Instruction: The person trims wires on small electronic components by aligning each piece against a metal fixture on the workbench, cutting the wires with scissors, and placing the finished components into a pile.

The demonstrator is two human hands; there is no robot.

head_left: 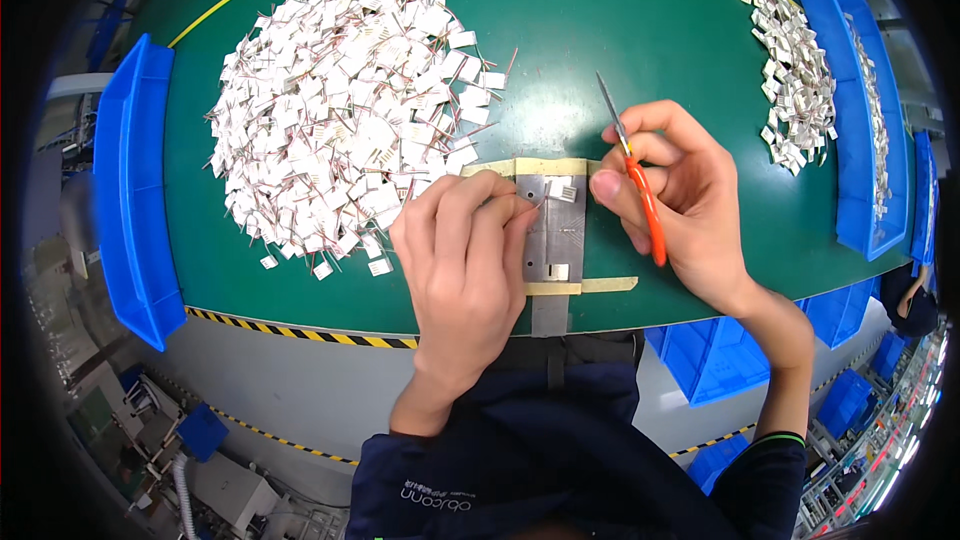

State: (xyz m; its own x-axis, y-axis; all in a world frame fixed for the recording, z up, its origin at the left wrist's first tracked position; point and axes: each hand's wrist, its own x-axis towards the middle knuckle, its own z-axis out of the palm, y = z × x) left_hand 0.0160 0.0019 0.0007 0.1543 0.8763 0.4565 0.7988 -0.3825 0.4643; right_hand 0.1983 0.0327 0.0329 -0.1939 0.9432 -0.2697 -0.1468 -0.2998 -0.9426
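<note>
My left hand (462,250) is closed in a pinch over the left edge of a grey metal plate (538,240); what its fingertips hold, if anything, is too small to make out. On the plate lie a small white connector (562,192) near the top and another white piece (558,271) near the bottom. To the right of the plate, my right hand (680,195) is raised and closed around an orange-handled tool (645,200) with a slim pointed metal tip facing up and away. The far end of its handle shows below my fingers.
A large heap of white connectors with wires (345,110) covers the left of the green table (570,50). A smaller heap (795,70) lies far right, beside a blue bin (850,90). Another blue bin (138,190) stands left. Yellow tape (610,285) borders the plate.
</note>
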